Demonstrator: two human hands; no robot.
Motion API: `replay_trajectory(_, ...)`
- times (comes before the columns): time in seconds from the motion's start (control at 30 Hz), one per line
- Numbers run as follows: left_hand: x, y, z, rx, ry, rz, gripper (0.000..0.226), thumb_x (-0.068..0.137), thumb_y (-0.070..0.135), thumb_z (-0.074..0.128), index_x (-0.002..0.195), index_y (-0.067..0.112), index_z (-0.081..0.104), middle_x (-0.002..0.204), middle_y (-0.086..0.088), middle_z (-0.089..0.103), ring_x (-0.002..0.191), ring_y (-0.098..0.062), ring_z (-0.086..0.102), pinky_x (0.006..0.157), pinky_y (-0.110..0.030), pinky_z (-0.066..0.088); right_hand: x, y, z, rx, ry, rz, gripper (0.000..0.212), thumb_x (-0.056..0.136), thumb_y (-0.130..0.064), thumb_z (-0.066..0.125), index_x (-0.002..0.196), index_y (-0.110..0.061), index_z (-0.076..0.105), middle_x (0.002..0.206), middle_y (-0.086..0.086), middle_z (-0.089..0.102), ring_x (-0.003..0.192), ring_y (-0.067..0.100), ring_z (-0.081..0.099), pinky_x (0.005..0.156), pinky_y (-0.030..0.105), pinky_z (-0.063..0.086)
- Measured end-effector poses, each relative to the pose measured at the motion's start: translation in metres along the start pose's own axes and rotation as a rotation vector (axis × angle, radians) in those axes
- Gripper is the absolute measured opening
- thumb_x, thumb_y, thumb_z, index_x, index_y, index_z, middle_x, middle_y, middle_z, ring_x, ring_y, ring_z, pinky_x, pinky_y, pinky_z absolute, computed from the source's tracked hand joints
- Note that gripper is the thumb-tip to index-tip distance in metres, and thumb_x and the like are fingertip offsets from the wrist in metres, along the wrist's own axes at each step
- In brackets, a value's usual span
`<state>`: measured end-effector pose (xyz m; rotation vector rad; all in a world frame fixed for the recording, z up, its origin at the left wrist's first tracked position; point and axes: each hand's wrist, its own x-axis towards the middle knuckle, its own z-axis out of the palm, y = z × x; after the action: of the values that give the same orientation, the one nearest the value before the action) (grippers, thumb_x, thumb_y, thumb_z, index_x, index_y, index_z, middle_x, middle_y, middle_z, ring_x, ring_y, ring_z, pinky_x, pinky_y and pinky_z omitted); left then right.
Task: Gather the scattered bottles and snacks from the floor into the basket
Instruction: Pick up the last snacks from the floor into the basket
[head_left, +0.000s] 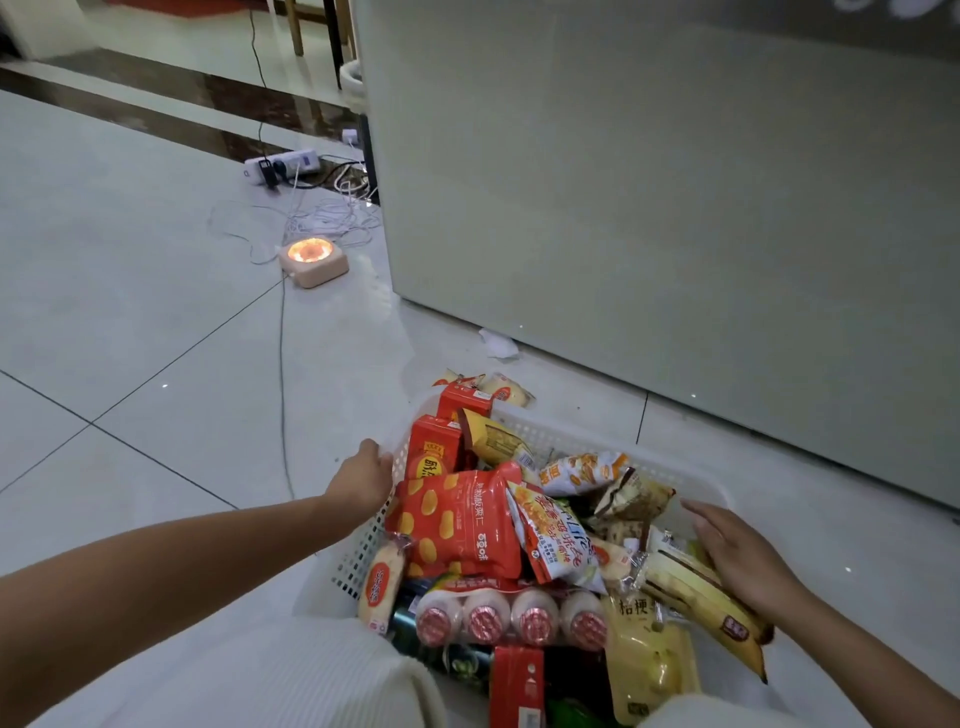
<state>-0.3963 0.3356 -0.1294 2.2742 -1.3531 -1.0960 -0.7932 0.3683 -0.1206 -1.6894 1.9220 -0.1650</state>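
Observation:
A white mesh basket (566, 434) stands on the tiled floor in front of me, piled with snack packets, red boxes (435, 447) and a row of small yoghurt bottles (511, 618). A big red packet (457, 525) lies on top in the middle. My left hand (363, 478) grips the basket's left rim. Over at the right side, my right hand (737, 556) rests with straight fingers on a yellow snack packet (696, 597). A small pale packet (506, 389) sticks out past the far rim of the basket.
A large pale panel (649, 182) stands right behind the basket. A glowing pink device (313, 260) sits on the floor to the left, with a power strip (280, 165) and tangled cables (322, 218) beyond it. A scrap of white paper (498, 344) lies by the panel's foot.

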Motion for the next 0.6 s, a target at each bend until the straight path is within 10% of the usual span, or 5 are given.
replay_trajectory(0.13, -0.004, 0.001, 0.007, 0.052, 0.063, -0.041, 0.034, 0.104, 0.033, 0.025, 0.118, 0.005, 0.039, 0.117, -0.02, 0.057, 0.093, -0.028, 0.054, 0.07, -0.035, 0.039, -0.01, 0.01, 0.011, 0.101, 0.122, 0.287, 0.062, 0.092, -0.032, 0.057, 0.146, -0.027, 0.027, 0.157, 0.009, 0.009, 0.143, 0.033, 0.012, 0.113, 0.048, 0.017)
replay_trajectory(0.27, -0.004, 0.01, 0.011, 0.086, 0.092, -0.092, 0.034, 0.103, 0.031, 0.028, 0.122, 0.004, 0.038, 0.118, -0.021, 0.056, 0.103, -0.033, 0.056, 0.07, -0.036, 0.04, -0.003, 0.016, 0.018, 0.528, 0.096, 0.526, 0.07, 0.081, -0.032, 0.07, 0.136, -0.01, 0.033, 0.124, 0.021, 0.052, 0.107, 0.039, 0.056, 0.093, 0.049, 0.048)
replay_trajectory(0.43, 0.004, 0.02, 0.015, 0.098, 0.071, -0.105, 0.035, 0.103, 0.032, 0.029, 0.121, 0.004, 0.038, 0.118, -0.022, 0.055, 0.105, -0.036, 0.056, 0.071, -0.04, 0.045, 0.012, 0.03, 0.015, 0.518, 0.118, 0.61, 0.08, 0.066, -0.042, 0.081, 0.124, -0.005, 0.041, 0.113, 0.021, 0.057, 0.098, 0.039, 0.06, 0.081, 0.047, 0.054)
replay_trajectory(0.6, 0.013, 0.054, 0.033, 0.122, 0.008, -0.074, 0.037, 0.103, 0.032, 0.031, 0.128, 0.006, 0.039, 0.123, -0.02, 0.054, 0.109, -0.033, 0.055, 0.076, -0.038, 0.048, 0.002, 0.034, -0.025, 0.503, 0.151, 0.557, 0.031, 0.076, -0.022, 0.078, 0.092, -0.006, 0.057, 0.083, 0.016, 0.064, 0.077, 0.033, 0.062, 0.073, 0.042, 0.053)
